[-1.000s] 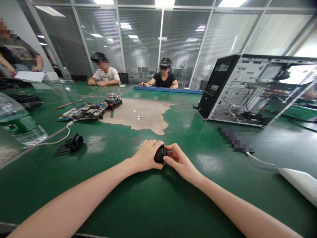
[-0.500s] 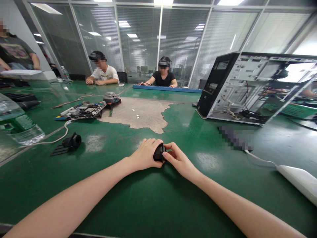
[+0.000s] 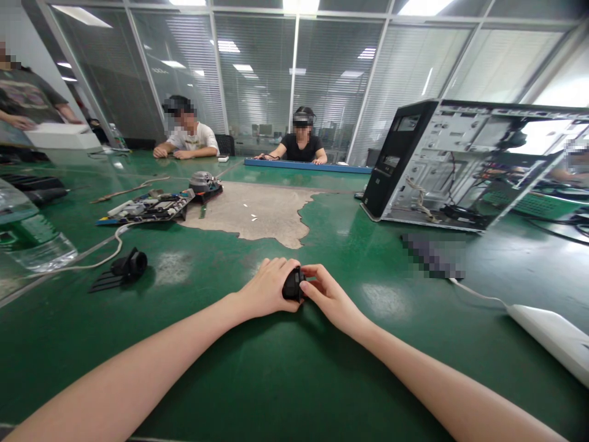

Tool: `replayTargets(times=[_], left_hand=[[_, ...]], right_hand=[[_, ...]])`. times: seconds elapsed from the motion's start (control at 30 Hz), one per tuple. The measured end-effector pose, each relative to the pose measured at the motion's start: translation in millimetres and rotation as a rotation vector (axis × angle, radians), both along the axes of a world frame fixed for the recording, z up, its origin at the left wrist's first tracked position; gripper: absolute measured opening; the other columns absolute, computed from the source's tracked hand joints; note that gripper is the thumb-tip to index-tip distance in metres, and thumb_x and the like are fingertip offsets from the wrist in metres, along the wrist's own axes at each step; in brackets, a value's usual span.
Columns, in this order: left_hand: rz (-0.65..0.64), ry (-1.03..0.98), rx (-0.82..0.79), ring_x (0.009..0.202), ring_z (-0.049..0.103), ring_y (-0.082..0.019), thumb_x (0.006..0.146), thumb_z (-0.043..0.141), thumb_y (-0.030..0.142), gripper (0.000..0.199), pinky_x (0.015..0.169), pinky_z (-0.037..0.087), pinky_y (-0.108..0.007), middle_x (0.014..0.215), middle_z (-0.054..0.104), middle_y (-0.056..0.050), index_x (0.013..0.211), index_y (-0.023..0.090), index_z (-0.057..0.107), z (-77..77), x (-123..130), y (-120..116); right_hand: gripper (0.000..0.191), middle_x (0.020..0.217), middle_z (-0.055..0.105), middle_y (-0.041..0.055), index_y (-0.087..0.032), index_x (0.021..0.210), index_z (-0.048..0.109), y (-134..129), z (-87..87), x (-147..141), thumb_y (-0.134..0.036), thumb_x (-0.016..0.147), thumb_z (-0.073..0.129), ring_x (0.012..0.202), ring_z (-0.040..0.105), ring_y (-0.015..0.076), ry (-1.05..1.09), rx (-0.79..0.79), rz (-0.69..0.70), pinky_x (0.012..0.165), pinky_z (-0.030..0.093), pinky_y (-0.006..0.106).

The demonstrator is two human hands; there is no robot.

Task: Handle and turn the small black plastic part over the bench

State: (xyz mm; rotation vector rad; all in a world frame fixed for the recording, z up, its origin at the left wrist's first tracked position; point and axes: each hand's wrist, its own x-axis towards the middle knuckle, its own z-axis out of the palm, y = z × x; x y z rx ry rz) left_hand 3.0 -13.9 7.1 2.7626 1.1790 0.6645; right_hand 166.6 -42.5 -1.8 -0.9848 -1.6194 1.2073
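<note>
Just above the green tabletop, at the middle, a small black plastic part (image 3: 292,286) sits between my two hands; its exact kind is not clear. My left hand (image 3: 265,287) is closed round it from the left, fingers over the top and thumb below. From the right, my right hand (image 3: 327,293) pinches its edge with thumb and fingertips. Much of the part is hidden by fingers. Off to the left lies another black plastic piece (image 3: 131,267) with a round ring and flat slats.
A circuit board (image 3: 151,205) and metal cooler (image 3: 205,183) lie at the back left, near a water bottle (image 3: 32,236). On the right stand an opened computer case (image 3: 442,166) and a white power strip (image 3: 547,337). Two people sit opposite; another stands at far left.
My hands keep the same hold on the black part. The view has shifted slightly, moving the scene a little left. At far left, the standing person's hands and white box have changed position.
</note>
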Motion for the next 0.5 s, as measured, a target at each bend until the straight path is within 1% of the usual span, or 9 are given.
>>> replayTargets(times=[0.07,0.2,0.37,0.5], left_hand=[[0.001,0.002,0.000,0.086,0.048,-0.023,0.061,0.060,0.038,0.050,0.073,0.033,-0.033,0.093,0.053,-0.005,0.103,0.020,0.041,-0.7,-0.1,0.4],[0.001,0.008,0.000,0.087,0.048,-0.023,0.058,0.061,0.035,0.053,0.073,0.033,-0.033,0.094,0.052,-0.005,0.104,0.019,0.040,-0.9,0.1,0.5],[0.000,-0.001,-0.007,0.086,0.049,-0.023,0.060,0.061,0.038,0.051,0.073,0.033,-0.033,0.093,0.053,-0.005,0.103,0.020,0.040,1.1,0.7,-0.9],[-0.001,-0.002,-0.012,0.085,0.049,-0.023,0.060,0.061,0.038,0.049,0.072,0.033,-0.033,0.092,0.053,-0.004,0.101,0.020,0.041,1.2,0.6,-0.8]], right_hand=[[0.020,0.090,0.053,0.0011,-0.021,0.097,0.045,-0.2,-0.8,1.0,-0.031,0.080,0.049,0.077,0.054,0.0120,-0.004,0.003,0.027,0.071,0.047,0.029],[0.019,0.090,0.051,-0.0002,-0.022,0.093,0.043,-2.2,-0.5,2.4,-0.029,0.078,0.054,0.083,0.054,0.0125,0.036,0.025,0.071,0.073,0.046,0.028],[0.016,0.082,0.050,-0.0018,-0.022,0.087,0.044,-1.9,1.4,0.8,-0.032,0.079,0.052,0.071,0.054,0.0104,0.056,0.004,0.026,0.066,0.046,0.026],[0.021,0.091,0.051,0.0009,-0.021,0.091,0.044,0.4,0.9,0.0,-0.033,0.077,0.054,0.075,0.054,0.0113,0.031,-0.023,-0.014,0.070,0.046,0.028]])
